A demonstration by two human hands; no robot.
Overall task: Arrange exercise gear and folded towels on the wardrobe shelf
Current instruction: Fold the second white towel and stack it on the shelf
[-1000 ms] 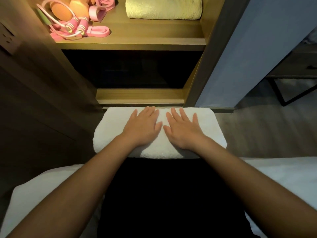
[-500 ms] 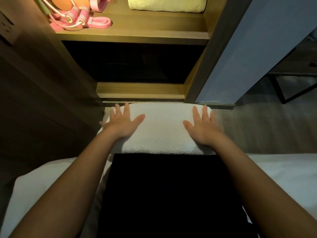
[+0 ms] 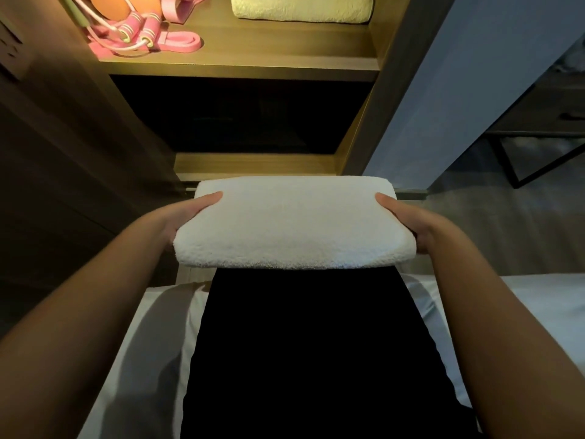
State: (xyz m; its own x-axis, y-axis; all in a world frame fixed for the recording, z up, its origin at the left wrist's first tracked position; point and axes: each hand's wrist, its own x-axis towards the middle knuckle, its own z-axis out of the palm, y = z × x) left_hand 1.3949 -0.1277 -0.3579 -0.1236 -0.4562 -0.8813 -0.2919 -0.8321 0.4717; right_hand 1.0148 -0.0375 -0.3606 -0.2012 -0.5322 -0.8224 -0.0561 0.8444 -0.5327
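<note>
Mid-frame: white towel (image 3: 294, 223) held at both ends by left hand (image 3: 185, 215) and right hand (image 3: 408, 221); thumbs pinch top, other fingers hidden beneath. Yellow towel (image 3: 300, 7) on shelf (image 3: 285, 49), upper frame.

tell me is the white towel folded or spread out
Folded: the white towel is a thick, compact rectangle, held at its ends by the left hand and right hand.

A bedroom: a lit wooden wardrobe (image 3: 359, 134) with open shelves (image 3: 253, 63) stands just beyond the white-sheeted bed (image 3: 148, 337) edge.
</note>
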